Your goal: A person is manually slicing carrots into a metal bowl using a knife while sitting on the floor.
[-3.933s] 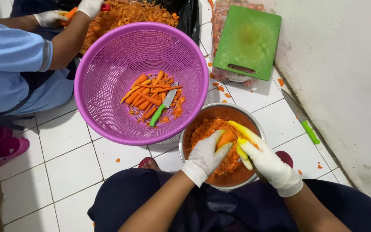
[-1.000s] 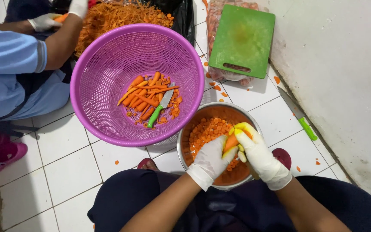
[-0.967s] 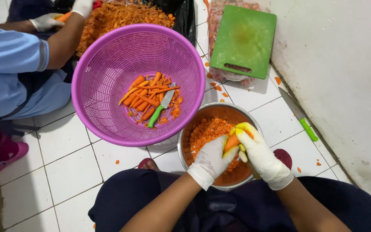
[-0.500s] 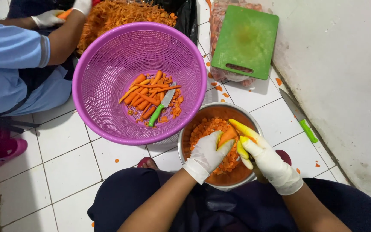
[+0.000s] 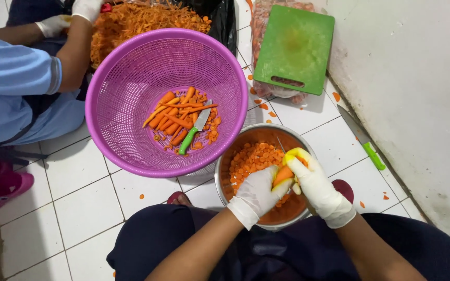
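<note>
Head view, looking down at a white tiled floor (image 5: pixel 79 208) where I sit with my legs in dark trousers. My left hand (image 5: pixel 259 195), in a white glove, is closed around a piece of carrot (image 5: pixel 282 175), holding it over a metal bowl (image 5: pixel 225 166) that rests on the floor just in front of my knees. My right hand (image 5: pixel 319 187), also gloved in white, is clamped on a yellow-handled tool (image 5: pixel 291 156) pressed against the carrot; its thin blade points away from me over the bowl. The bowl holds a heap of small orange carrot pieces (image 5: pixel 253 158).

Touching the bowl's far left rim stands a purple perforated plastic basket (image 5: pixel 126 88); inside lie whole peeled carrots (image 5: pixel 170 117), trimmings, and a green-handled knife (image 5: pixel 194 135).

Beyond the bowl, a green cutting board (image 5: pixel 295 49) lies atop a clear bag of carrots. A second green-handled knife (image 5: pixel 363 138) lies on the tiles beside the white wall (image 5: pixel 423 93) at right. Orange scraps dot the floor.

At upper left, another person in a blue shirt (image 5: pixel 11 78) sits with gloved hands at a pile of carrot peelings (image 5: pixel 141 18) on a black bag.
</note>
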